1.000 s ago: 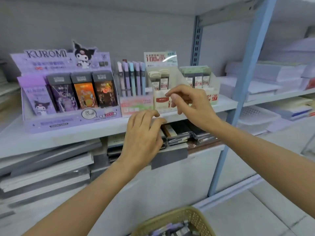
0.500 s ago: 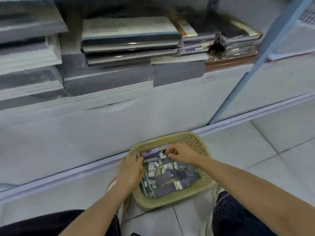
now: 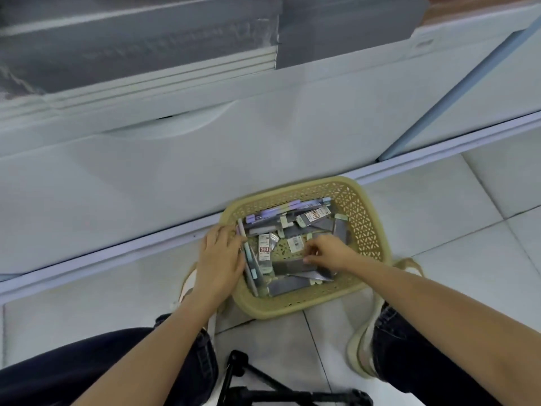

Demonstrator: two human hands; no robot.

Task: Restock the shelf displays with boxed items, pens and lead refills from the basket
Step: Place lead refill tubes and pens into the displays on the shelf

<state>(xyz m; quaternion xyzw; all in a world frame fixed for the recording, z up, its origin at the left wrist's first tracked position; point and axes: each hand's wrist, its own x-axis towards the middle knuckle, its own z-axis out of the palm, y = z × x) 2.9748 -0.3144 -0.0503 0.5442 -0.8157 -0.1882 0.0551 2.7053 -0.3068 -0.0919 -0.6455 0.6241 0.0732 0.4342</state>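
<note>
The basket (image 3: pixel 367 221) stands on the floor, and everything to restock is inside it, in a loose mixed pile. Pens (image 3: pixel 292 207) lie along the far wall of the basket and some more along its left wall. Grey boxes (image 3: pixel 292 266) fill the near part of the basket. Small lead refills (image 3: pixel 264 247) with red labels lie in the middle of the basket.

The left hand (image 3: pixel 219 259) rests on the left rim of the basket with relaxed fingers, and I see nothing held in it. The right hand (image 3: pixel 329 253) is inside the basket, above the grey boxes, with its fingers curled down. I cannot tell if it already pinches something, because the fingertips are hidden by the hand itself.

The main risk, in my judgement, is to take the wrong item or two items together, because the things overlap and lie at many angles. A thin refill may slip from a weak pinch and fall back into the basket, or drop through the pile to the bottom. Pulling one box from below others may also push pens over the low rim. A black tripod (image 3: pixel 263 388) lies on the floor near the basket, on the person's side, so standing up carelessly may knock against it.
</note>
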